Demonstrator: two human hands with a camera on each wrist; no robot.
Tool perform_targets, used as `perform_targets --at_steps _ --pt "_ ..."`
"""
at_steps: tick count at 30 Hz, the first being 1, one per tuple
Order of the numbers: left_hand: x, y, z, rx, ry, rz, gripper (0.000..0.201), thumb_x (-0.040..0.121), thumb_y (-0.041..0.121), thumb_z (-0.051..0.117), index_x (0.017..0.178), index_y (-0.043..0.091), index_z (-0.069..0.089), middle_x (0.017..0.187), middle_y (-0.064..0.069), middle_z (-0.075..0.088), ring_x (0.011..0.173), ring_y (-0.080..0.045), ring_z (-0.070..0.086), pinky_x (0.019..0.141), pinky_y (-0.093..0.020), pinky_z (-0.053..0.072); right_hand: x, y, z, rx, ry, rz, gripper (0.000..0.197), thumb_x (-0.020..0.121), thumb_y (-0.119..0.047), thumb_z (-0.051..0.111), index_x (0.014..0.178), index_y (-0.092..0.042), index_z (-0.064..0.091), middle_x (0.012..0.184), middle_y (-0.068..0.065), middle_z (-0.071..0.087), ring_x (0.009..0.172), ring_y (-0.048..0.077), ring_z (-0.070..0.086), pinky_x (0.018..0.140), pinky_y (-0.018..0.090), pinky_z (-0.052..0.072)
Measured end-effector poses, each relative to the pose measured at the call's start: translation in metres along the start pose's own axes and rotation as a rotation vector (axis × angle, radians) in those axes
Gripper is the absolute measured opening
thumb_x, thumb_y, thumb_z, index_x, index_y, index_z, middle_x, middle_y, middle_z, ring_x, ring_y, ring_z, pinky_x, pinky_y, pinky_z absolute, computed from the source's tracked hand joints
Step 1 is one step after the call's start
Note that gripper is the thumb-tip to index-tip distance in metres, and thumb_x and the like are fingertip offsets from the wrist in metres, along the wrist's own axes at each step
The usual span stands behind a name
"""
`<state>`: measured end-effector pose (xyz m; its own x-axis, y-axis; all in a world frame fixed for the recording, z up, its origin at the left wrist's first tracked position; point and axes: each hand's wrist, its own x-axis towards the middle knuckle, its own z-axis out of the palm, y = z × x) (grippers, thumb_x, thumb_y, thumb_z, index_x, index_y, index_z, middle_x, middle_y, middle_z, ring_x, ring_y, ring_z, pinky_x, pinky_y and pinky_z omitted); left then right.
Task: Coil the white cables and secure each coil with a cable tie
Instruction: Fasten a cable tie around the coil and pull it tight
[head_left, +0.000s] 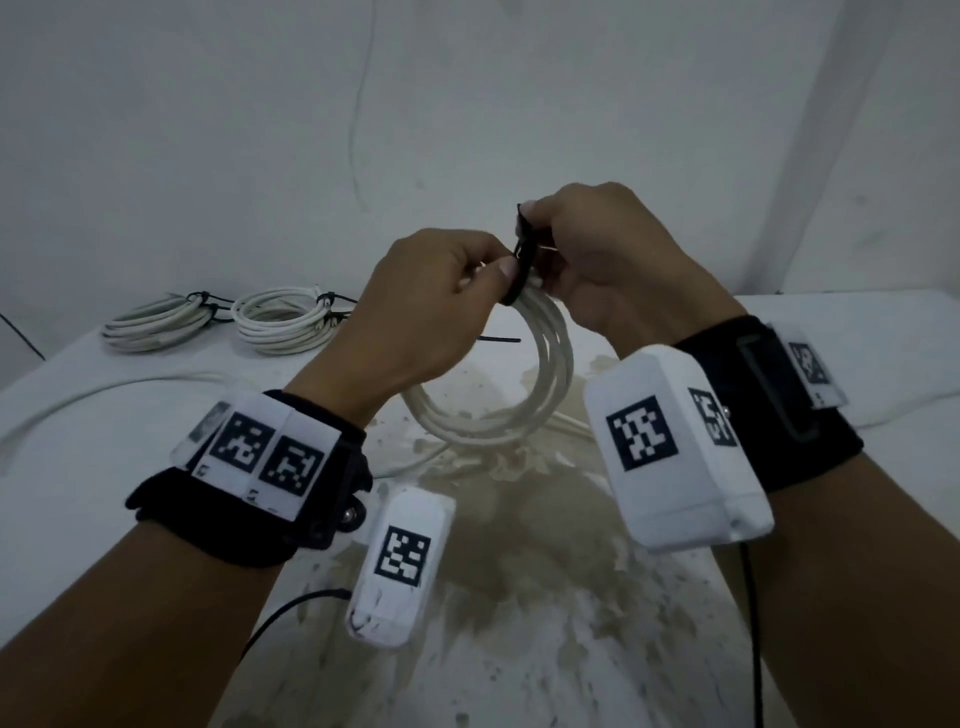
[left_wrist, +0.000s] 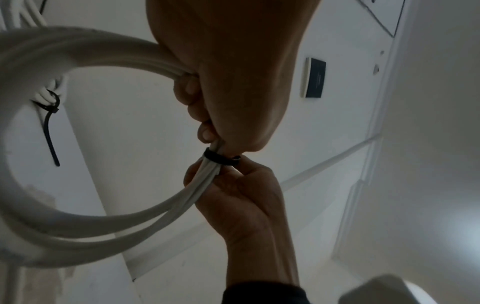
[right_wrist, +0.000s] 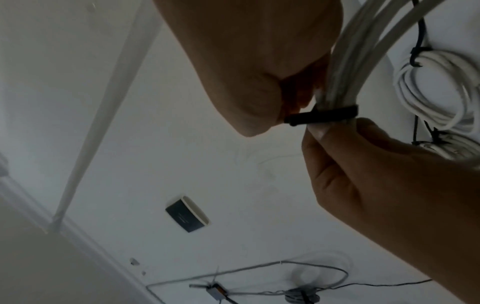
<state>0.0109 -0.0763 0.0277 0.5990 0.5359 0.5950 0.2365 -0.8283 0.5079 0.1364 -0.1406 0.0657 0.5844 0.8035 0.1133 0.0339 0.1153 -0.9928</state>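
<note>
Both hands work above the stained white counter (head_left: 519, 597): the left hand (head_left: 415, 312) grips the white cable coil (head_left: 519, 410), the right hand (head_left: 613, 260) pinches its black cable tie (head_left: 522, 260). Beyond the coil lie two tied coils (head_left: 234, 319), then the white wall (head_left: 208, 130).

Nothing's really reading as text here. The only markings showing are black-and-white square code tags (head_left: 642, 432) sitting on the white blocks and bands strapped to both wrists, and those are just patterns, no letters or numbers. A dark wall plate (right_wrist: 187, 217) is showing a faint pale mark in the right wrist view, but it's coming out too blurry to make out.
</note>
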Motion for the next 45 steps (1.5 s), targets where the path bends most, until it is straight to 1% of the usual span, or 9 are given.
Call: perform_targets --at_steps 7,9,13,19,22,26,29,33,45 --pt "0.003 -0.006 0.004 -0.242 0.044 -0.26 0.033 0.097 0.022 0.054 0.072 0.004 0.066 0.056 0.0 0.05 0.047 -0.01 0.038 0.05 -0.025 0.03 0.001 0.005 -0.002 -0.388 -0.101 -0.26 0.036 0.089 -0.022 0.069 0.083 0.013 0.063 0.073 0.021 0.064 0.067 0.022 0.061 0.081 0.054 0.057" --pt "0.002 -0.003 0.003 -0.334 0.043 -0.309 0.036 0.099 0.02 0.052 0.072 -0.001 0.063 0.054 0.003 0.045 0.041 -0.007 0.033 0.044 -0.022 0.026 0.001 0.003 -0.002 -0.508 -0.075 -0.417 0.034 0.087 -0.022 0.07 0.078 0.01 0.061 0.077 0.027 0.064 0.066 0.027 0.061 0.077 0.053 0.055" --pt "0.0 0.002 0.006 -0.267 0.058 -0.177 0.042 0.102 0.02 0.046 0.085 -0.014 0.062 0.061 -0.008 0.046 0.056 -0.014 0.039 0.057 -0.027 0.031 0.009 -0.001 -0.001 -0.731 0.066 -0.564 0.028 0.095 -0.031 0.059 0.075 -0.012 0.056 0.077 0.006 0.066 0.077 0.026 0.066 0.078 0.042 0.054" --pt "-0.004 0.008 0.013 -0.153 0.075 -0.028 0.049 0.097 0.034 0.04 0.082 -0.005 0.065 0.07 -0.024 0.057 0.068 -0.037 0.051 0.066 -0.05 0.047 0.016 0.009 -0.008 -0.599 0.119 -0.388 0.037 0.097 -0.027 0.057 0.063 -0.015 0.046 0.064 0.0 0.052 0.062 0.017 0.059 0.063 0.029 0.049" --pt "-0.004 0.009 0.014 -0.13 0.061 -0.033 0.046 0.096 0.037 0.038 0.09 0.006 0.071 0.074 -0.014 0.066 0.072 -0.031 0.059 0.072 -0.052 0.05 0.018 0.015 -0.009 -0.411 0.09 -0.257 0.032 0.092 -0.024 0.062 0.067 -0.007 0.053 0.065 0.009 0.057 0.067 0.034 0.068 0.068 0.053 0.06" --pt "-0.005 0.008 0.016 -0.243 0.087 -0.195 0.034 0.093 0.035 0.043 0.094 0.016 0.07 0.085 -0.005 0.072 0.082 -0.025 0.066 0.083 -0.054 0.053 0.014 0.012 -0.018 -0.28 -0.113 -0.167 0.036 0.09 -0.029 0.072 0.088 0.007 0.07 0.071 0.014 0.07 0.064 0.027 0.068 0.068 0.041 0.06" --pt "-0.003 0.008 0.016 -0.321 0.116 -0.321 0.018 0.097 0.03 0.049 0.094 0.019 0.063 0.086 -0.005 0.07 0.076 -0.019 0.062 0.085 -0.053 0.054 0.009 0.009 -0.018 -0.4 -0.215 -0.281 0.023 0.089 -0.021 0.072 0.082 0.002 0.071 0.085 0.025 0.071 0.073 0.033 0.069 0.078 0.042 0.058" --pt "-0.004 0.009 0.011 -0.288 0.107 -0.335 0.015 0.1 0.03 0.047 0.099 0.021 0.058 0.085 0.001 0.067 0.074 -0.02 0.062 0.083 -0.051 0.054 0.011 0.009 -0.004 -0.768 -0.061 -0.519 0.025 0.091 -0.024 0.066 0.07 -0.012 0.061 0.063 -0.003 0.057 0.061 0.01 0.052 0.063 0.026 0.042" --pt "-0.006 0.017 0.012 -0.227 0.098 -0.316 0.016 0.101 0.036 0.046 0.103 0.024 0.056 0.087 -0.001 0.069 0.083 -0.021 0.065 0.083 -0.048 0.053 0.016 0.011 -0.009 -0.796 0.016 -0.531 0.022 0.09 -0.031 0.065 0.071 -0.02 0.065 0.067 -0.008 0.059 0.072 0.017 0.061 0.073 0.033 0.049"
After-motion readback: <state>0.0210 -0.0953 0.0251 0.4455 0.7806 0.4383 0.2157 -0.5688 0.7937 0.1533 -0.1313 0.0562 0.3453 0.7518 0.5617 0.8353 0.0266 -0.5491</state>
